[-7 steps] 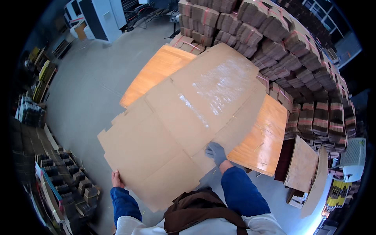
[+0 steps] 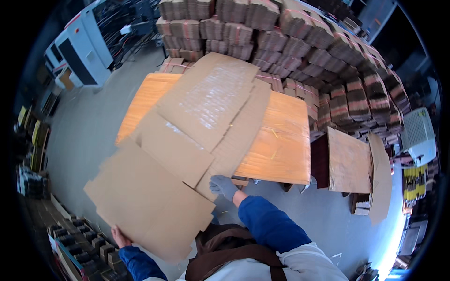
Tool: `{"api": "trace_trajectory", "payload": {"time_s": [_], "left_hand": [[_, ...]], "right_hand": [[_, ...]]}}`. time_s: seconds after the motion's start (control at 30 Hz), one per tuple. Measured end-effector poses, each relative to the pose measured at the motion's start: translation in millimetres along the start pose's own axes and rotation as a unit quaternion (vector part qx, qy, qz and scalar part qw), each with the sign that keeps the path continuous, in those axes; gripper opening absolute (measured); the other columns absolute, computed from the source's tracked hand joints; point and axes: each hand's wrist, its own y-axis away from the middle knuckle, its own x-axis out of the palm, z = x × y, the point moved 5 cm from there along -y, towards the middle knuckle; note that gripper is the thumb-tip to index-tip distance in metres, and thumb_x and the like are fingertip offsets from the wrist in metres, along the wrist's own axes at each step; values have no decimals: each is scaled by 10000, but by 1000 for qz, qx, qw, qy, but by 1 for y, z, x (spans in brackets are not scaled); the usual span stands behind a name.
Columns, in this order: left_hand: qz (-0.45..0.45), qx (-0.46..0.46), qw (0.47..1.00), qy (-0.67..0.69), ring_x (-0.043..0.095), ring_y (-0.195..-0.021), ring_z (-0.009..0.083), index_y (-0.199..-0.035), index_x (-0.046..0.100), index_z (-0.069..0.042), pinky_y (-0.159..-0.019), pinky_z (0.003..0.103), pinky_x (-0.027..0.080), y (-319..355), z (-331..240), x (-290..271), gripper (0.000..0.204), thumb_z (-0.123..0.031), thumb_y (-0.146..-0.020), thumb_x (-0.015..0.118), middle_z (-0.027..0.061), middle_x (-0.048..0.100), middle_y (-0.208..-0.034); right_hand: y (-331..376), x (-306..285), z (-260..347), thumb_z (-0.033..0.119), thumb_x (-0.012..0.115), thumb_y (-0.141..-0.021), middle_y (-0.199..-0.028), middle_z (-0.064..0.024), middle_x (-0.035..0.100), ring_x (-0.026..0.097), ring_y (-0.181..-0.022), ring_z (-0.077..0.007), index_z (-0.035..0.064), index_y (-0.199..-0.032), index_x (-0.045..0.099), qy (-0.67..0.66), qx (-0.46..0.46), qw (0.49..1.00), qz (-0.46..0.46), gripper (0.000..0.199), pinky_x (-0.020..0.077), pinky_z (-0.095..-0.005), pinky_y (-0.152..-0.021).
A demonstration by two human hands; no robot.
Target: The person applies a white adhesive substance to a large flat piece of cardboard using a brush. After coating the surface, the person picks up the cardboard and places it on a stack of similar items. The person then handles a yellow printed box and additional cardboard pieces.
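Note:
A large flattened cardboard sheet (image 2: 154, 196) slants from the far side of a wooden table down toward me, its near panels sticking out past the tabletop. Shiny clear patches mark its far panel. At the sheet's lower left edge, my bare left hand (image 2: 121, 237) is closed on the rim, thumb on top and the other fingers hidden beneath. My right hand (image 2: 223, 186), in a grey glove, grips the sheet's right edge near a slot between panels, with its fingertips partly hidden. Orange-brown tabletop (image 2: 281, 140) shows on both sides of the sheet.
Tied bundles of flat cardboard (image 2: 234, 35) are piled high behind the table. To the right stand a cardboard-topped stand (image 2: 349, 161) and a pale plastic chair (image 2: 418, 136). A grey cabinet (image 2: 86, 49) is far left; packed dark goods (image 2: 93, 243) lie near left.
My view has swung right, so table and stacks sit further left. Both hands keep hold of the sheet, and its near panels now bend at the crease.

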Motion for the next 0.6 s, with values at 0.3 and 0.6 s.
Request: {"api": "trace_trajectory", "payload": {"time_s": [0.3, 0.6], "left_hand": [[-95, 189, 967, -142, 514, -1150, 306, -1407, 359, -53, -912, 469, 468, 183, -240, 180, 659, -445, -920, 567, 182, 460, -1350], [317, 625, 668, -249, 582, -968, 311, -1081, 577, 42, -846, 370, 478, 483, -174, 538, 266, -31, -825, 577, 173, 605, -1037]], "right_hand": [[269, -40, 115, 365, 558, -900, -1204, -166, 581, 574, -1077, -345, 63, -1229, 535, 374, -340, 863, -12, 448, 447, -418, -918], [455, -10, 195, 343, 704, -809, -1321, -235, 448, 479, -1183, -376, -33, -1411, 287, 93, -605, 790, -25, 823, 384, -421, -1008]]}}
